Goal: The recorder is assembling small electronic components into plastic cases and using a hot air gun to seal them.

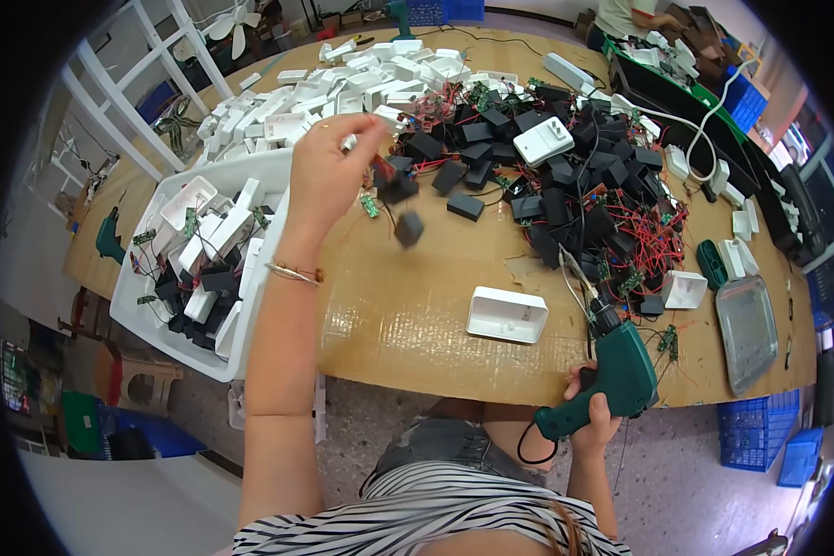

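Observation:
My left hand point(329, 167) is raised over the left part of the table, thumb and fingers pinched together. A small pale bit shows at the fingers, too little to name. Just below the fingertips are red wires, and a dark block point(410, 229) blurred by motion is in the air above the cardboard; whether its wire runs to my fingers I cannot tell. My right hand point(591, 408) is wrapped round the handle of a green corded drill point(621, 371), its long bit pointing up and away. Left of the drill, an open white plastic case point(507, 315) lies on the table.
White cases point(343, 93) are heaped at the back left. Black blocks with red wires and circuit boards point(565, 176) pile up centre right. A white bin point(283, 199) of mixed parts stands left. A clear tray point(749, 334) lies right. A white cable point(704, 130) loops behind.

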`<state>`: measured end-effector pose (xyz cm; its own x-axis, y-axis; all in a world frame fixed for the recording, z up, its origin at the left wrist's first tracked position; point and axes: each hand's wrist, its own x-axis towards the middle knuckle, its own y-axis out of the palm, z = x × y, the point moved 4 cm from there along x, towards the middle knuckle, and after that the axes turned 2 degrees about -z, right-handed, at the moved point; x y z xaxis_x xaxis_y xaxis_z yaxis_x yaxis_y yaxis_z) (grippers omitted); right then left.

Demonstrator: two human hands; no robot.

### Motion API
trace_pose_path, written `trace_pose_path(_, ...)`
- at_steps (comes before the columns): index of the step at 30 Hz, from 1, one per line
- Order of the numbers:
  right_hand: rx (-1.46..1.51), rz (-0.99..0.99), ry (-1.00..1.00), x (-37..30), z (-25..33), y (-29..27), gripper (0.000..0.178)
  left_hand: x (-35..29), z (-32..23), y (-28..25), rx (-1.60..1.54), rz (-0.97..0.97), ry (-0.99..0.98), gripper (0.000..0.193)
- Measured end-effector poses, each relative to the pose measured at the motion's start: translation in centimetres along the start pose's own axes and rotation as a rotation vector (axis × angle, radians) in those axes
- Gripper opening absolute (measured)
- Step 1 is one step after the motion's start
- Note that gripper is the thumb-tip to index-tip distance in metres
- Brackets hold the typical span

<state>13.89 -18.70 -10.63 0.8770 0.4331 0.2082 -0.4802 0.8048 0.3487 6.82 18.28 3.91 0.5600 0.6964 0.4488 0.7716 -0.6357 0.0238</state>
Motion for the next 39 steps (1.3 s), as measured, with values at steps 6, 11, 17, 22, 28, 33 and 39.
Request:
trace_pose_path(6,-0.015,-0.003,-0.013,-0.2,0.3,0.1,0.051,-1.7,-2.0,-0.6,0.346,0.231,-0.111,0.018)
trace_pose_path(11,-0.010,-0.008,-0.004,0.0,0.2,0.1,0.051,-4.3,-1.1,0.0,-0.212,0.191,-0.180,0.023)
trace_pose_path(17,0.003,0.005,-0.007,0.0,0.2,-0.1,0.052,-10.7,-0.5,4.5,0.031,0.381,-0.361,0.029)
trace_pose_path(22,0.028,0.007,0.006,0.1,0.0,0.1,0.052,-14.5,3.0,5.9,-0.173,0.336,-0.375,0.038)
trace_pose_path(28,0.018,0.007,-0.006,-0.3,0.1,-0.1,0.050,-17.0,3.0,6.2,-0.097,0.266,-0.157,0.045)
trace_pose_path(33,0.291,0.019,0.074,-0.7,1.3,2.2,0.057,-17.1,1.5,7.0,0.221,0.318,0.083,0.016)
trace_pose_path(39,-0.020,0.157,0.108,-0.3,3.8,6.3,0.063,-18.0,-0.4,8.7,-0.031,0.604,-0.054,0.012)
